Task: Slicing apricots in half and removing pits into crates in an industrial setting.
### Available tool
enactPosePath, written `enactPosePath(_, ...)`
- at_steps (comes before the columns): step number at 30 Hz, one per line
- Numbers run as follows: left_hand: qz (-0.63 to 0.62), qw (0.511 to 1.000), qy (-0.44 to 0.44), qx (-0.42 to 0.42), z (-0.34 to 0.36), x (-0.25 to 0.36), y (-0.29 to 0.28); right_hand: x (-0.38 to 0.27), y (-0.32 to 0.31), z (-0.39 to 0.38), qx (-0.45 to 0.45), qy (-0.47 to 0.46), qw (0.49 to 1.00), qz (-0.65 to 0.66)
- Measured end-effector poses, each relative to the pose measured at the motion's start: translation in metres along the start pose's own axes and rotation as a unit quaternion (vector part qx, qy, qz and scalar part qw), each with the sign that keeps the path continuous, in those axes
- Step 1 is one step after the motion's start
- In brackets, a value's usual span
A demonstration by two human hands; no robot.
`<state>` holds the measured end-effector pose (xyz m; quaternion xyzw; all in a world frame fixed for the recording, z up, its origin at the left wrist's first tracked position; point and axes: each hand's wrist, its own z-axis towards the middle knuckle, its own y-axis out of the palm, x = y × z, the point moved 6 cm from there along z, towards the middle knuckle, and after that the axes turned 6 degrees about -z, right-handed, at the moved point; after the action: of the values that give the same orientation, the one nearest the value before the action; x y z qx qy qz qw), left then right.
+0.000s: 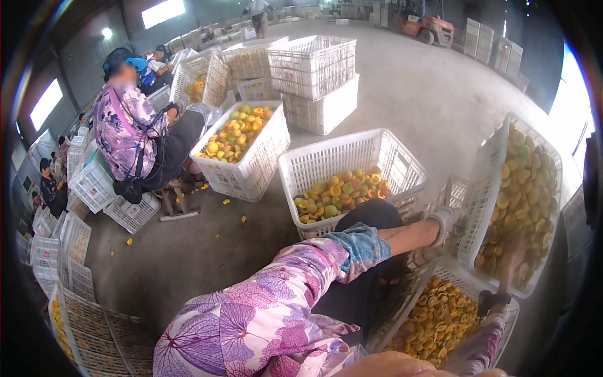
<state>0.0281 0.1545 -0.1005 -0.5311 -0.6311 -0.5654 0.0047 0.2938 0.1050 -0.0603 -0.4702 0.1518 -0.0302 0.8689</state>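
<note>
A white plastic crate (468,235) full of green-yellow fruit (524,182), which look like apricots, stands tilted at my right. My left hand (443,225), in a pale glove, is against the near side of this crate; its fingers are hidden. My right hand (512,264) is over the fruit at the crate's lower end, smeared by motion, with a dark band at the wrist. Below it, a second white crate (402,314) holds orange halved fruit (440,314). Between my knees and the floor ahead is another white crate (383,147), partly filled with yellow and green fruit (339,191).
A person in a floral top (129,132) sits at the left beside a full fruit crate (245,169). Stacked white crates (320,94) stand ahead. More crates (100,333) line the left. Fruit bits lie on the concrete floor (188,251). An orange forklift (427,26) is far back.
</note>
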Motion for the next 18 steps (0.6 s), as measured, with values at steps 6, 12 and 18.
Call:
enactPosePath(6,-0.010,1.000,-0.005,-0.029,-0.044,0.003,0.051,0.029,-0.012,-0.011,0.040,0.061,0.995,0.066)
enactPosePath(12,-0.050,0.993,0.028,-0.100,-0.005,-0.014,0.035,0.009,-0.037,-0.026,0.109,0.132,0.903,0.394)
enactPosePath(18,-0.047,0.963,0.088,-0.250,-0.023,-0.007,0.064,-0.174,-0.078,-0.046,-0.069,0.242,0.784,0.568)
